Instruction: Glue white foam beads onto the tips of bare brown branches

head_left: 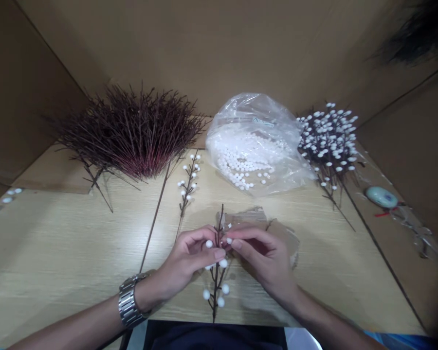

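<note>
In the middle of the head view, my left hand (190,255) pinches a dark brown artificial berry twig (215,284), which stands almost straight up and down in the picture. Several white balls sit on its lower side shoots, and its top tip is bare. My right hand (264,255) is closed at the twig's upper right, with a white ball (229,240) between thumb and forefinger, close to a side shoot. Whether that ball touches the shoot I cannot tell. Pieces of torn cardboard (284,236) lie beneath and behind my right hand.
A large heap of bare twigs (142,131) is at back left. One berried twig (188,182) lies before it. A clear plastic bag (255,146) of white balls stands behind my hands. Berried twigs (328,141) pile up at right, near a pale green oval object (381,197). Loose balls (7,200) lie far left.
</note>
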Demonstrator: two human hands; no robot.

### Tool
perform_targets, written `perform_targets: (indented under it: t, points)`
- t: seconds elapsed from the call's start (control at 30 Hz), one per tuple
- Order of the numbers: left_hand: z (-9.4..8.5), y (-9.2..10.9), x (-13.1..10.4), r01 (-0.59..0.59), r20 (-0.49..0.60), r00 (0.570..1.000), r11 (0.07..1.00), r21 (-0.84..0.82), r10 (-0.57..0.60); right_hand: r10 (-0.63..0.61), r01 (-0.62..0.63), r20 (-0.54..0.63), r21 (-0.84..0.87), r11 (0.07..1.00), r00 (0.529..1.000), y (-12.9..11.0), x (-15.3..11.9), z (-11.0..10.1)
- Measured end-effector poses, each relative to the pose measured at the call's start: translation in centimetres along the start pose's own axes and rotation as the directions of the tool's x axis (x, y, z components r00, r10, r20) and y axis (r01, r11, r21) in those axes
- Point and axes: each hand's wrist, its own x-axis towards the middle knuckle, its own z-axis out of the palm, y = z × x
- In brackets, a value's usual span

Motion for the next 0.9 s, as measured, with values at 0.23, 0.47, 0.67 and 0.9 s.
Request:
perform_targets:
  t: [0.23,0.47,0.67,0.9]
  points:
    - [-0.1,-0.1,0.0,0.000,-0.001,1.000,1.000,-0.024,0.000,0.016,-0.016,0.002,-0.005,1.000,1.000,0.0,0.1,-0.1]
    - [0.0,0.0,0.0,0.008,0.001,1.000,1.000,-0.008,-0.008,0.002,-0.002,0.019,-0.005,1.000,1.000,0.1,0.1,0.0]
    - [-0.3,-0.2,0.0,0.042,-0.005,0.999,0.999,-0.003,-0.042,-0.024,0.028,0.046,-0.097,0.995,0.999,-0.8,0.6,-0.9]
    - [-0.7,-0.8,-0.3,0.073,-0.011,0.997,0.996,0.058,-0.072,-0.274,0.193,0.085,-0.898,0.395,0.958,-3.8,7.3,-8.4]
